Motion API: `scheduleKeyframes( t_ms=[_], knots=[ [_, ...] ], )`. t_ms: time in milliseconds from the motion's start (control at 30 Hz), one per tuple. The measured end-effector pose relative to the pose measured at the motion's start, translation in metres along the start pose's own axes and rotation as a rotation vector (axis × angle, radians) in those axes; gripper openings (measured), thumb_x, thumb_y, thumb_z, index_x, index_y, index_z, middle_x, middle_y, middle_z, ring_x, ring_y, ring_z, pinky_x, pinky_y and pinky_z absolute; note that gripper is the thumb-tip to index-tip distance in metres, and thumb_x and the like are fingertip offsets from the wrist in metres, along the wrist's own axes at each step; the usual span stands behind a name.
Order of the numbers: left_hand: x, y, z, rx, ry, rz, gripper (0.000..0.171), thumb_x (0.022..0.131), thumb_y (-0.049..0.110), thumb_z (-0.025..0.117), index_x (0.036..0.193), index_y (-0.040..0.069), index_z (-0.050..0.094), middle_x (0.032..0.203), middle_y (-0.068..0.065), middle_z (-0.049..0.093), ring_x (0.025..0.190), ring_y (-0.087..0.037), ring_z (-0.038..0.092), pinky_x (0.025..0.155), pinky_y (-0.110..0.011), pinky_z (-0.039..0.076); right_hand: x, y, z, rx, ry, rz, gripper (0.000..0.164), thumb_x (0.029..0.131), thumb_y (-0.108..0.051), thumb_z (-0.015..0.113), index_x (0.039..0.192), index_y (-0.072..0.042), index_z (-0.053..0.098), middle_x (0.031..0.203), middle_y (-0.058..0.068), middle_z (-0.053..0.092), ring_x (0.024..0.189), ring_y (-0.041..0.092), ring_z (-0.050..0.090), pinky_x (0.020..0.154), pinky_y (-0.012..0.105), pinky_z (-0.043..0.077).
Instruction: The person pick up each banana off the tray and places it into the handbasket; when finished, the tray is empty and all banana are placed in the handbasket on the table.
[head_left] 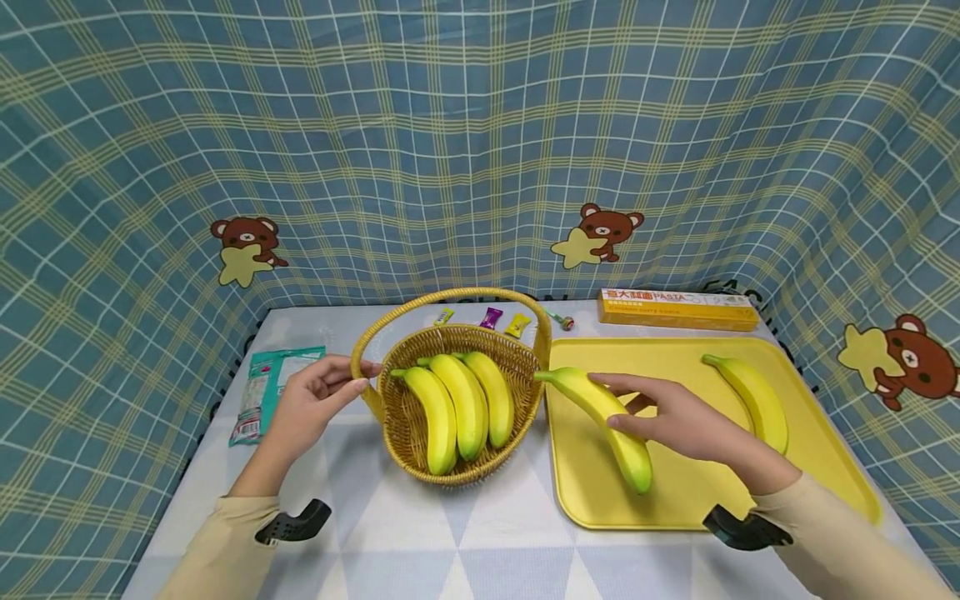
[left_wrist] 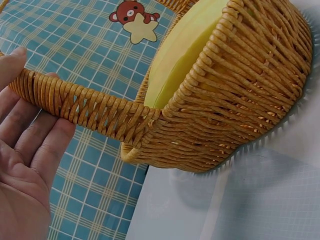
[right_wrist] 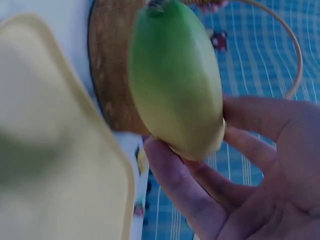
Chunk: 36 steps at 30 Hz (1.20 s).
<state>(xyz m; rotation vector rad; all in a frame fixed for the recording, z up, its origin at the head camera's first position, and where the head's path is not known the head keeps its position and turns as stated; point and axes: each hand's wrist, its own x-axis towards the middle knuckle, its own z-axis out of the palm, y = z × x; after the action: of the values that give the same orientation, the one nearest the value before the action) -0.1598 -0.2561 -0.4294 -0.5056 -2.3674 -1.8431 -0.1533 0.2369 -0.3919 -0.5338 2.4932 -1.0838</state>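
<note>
A wicker basket (head_left: 401, 450) with an arched handle (head_left: 450, 295) stands mid-table, with three bananas (head_left: 467, 408) lying side by side in it. At the left foot of that handle, my left hand (head_left: 311, 404) grips the woven cane between thumb and fingers, as the left wrist view also shows. My right hand (head_left: 678, 417) holds another banana (head_left: 628, 454) by its middle, above the left part of a yellow tray (head_left: 592, 512). The stem of this banana points toward the basket; in the right wrist view its greenish end (right_wrist: 170, 55) faces the camera.
One more banana (head_left: 753, 400) lies on the tray's right side. Behind the tray is an orange pasta box (head_left: 675, 312). Small wrapped candies (head_left: 491, 318) and a lollipop (head_left: 566, 322) lie behind the basket. A teal packet (head_left: 262, 392) is at the left, partly behind my hand.
</note>
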Motion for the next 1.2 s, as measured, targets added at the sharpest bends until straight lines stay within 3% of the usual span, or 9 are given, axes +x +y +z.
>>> scheduleKeyframes(
  t_ms=[167,400,633,800,900,1000,1133,1200],
  knots=[
    [0.001,-0.001,0.0,0.005,-0.004,0.001,0.021,0.102,0.006,0.063,0.119,-0.005,0.063,0.12,-0.007,0.072,0.111,-0.013,0.07,0.094,-0.025,0.056,0.026,-0.019,0.018,0.042,0.007,-0.022,0.059,0.097,-0.035,0.071,0.152,-0.024,0.051,0.142,0.016,0.057,0.11,0.026,0.064,0.073,0.034,0.06],
    [0.001,0.0,0.0,0.004,0.003,-0.01,0.021,0.101,0.006,0.064,0.119,-0.004,0.064,0.12,-0.006,0.073,0.11,-0.013,0.07,0.094,-0.025,0.057,0.066,-0.043,0.042,-0.012,0.066,-0.121,0.057,0.099,-0.029,0.069,0.152,-0.019,0.05,0.137,0.011,0.062,0.103,0.022,0.065,0.076,0.031,0.058],
    [0.002,0.001,-0.001,0.0,-0.017,-0.004,0.022,0.102,0.008,0.063,0.121,-0.004,0.064,0.123,-0.015,0.07,0.114,-0.018,0.068,0.094,-0.025,0.056,0.099,-0.061,0.065,-0.038,0.102,-0.074,0.056,0.099,-0.028,0.07,0.151,-0.021,0.051,0.135,0.008,0.063,0.088,0.015,0.061,0.071,0.031,0.05],
    [0.002,0.001,-0.001,0.001,-0.018,0.001,0.022,0.102,0.007,0.063,0.121,-0.004,0.064,0.123,-0.016,0.07,0.114,-0.018,0.068,0.094,-0.025,0.056,0.117,-0.067,0.079,-0.107,0.129,-0.051,0.057,0.099,-0.027,0.07,0.152,-0.019,0.05,0.141,0.009,0.06,0.063,0.011,0.049,0.067,0.032,0.046],
    [0.002,0.0,-0.002,0.0,-0.016,0.002,0.022,0.102,0.007,0.063,0.121,-0.004,0.064,0.123,-0.014,0.071,0.114,-0.015,0.068,0.095,-0.026,0.056,0.127,-0.066,0.086,-0.156,0.147,-0.046,0.056,0.099,-0.026,0.069,0.151,-0.017,0.051,0.146,0.009,0.057,0.066,0.014,0.051,0.07,0.035,0.045],
    [0.002,0.0,-0.003,-0.004,-0.019,0.002,0.022,0.102,0.008,0.063,0.121,-0.003,0.064,0.123,-0.013,0.07,0.114,-0.015,0.068,0.095,-0.026,0.056,0.135,-0.064,0.091,-0.185,0.156,-0.033,0.056,0.099,-0.025,0.069,0.151,-0.016,0.051,0.148,0.009,0.056,0.098,0.018,0.065,0.082,0.037,0.051],
    [0.002,-0.001,-0.004,-0.009,-0.024,0.005,0.022,0.102,0.007,0.063,0.12,-0.003,0.064,0.124,-0.014,0.07,0.114,-0.016,0.068,0.094,-0.026,0.056,0.141,-0.061,0.096,-0.2,0.147,-0.017,0.056,0.099,-0.026,0.069,0.151,-0.016,0.051,0.148,0.009,0.055,0.128,0.029,0.059,0.102,0.045,0.052],
    [0.002,-0.001,-0.004,-0.008,-0.024,0.006,0.021,0.102,0.007,0.063,0.12,-0.003,0.064,0.123,-0.014,0.071,0.114,-0.016,0.068,0.094,-0.025,0.057,0.142,-0.06,0.099,-0.203,0.142,-0.016,0.056,0.099,-0.027,0.069,0.151,-0.016,0.051,0.149,0.008,0.055,0.132,0.029,0.055,0.107,0.047,0.049]
  ],
)
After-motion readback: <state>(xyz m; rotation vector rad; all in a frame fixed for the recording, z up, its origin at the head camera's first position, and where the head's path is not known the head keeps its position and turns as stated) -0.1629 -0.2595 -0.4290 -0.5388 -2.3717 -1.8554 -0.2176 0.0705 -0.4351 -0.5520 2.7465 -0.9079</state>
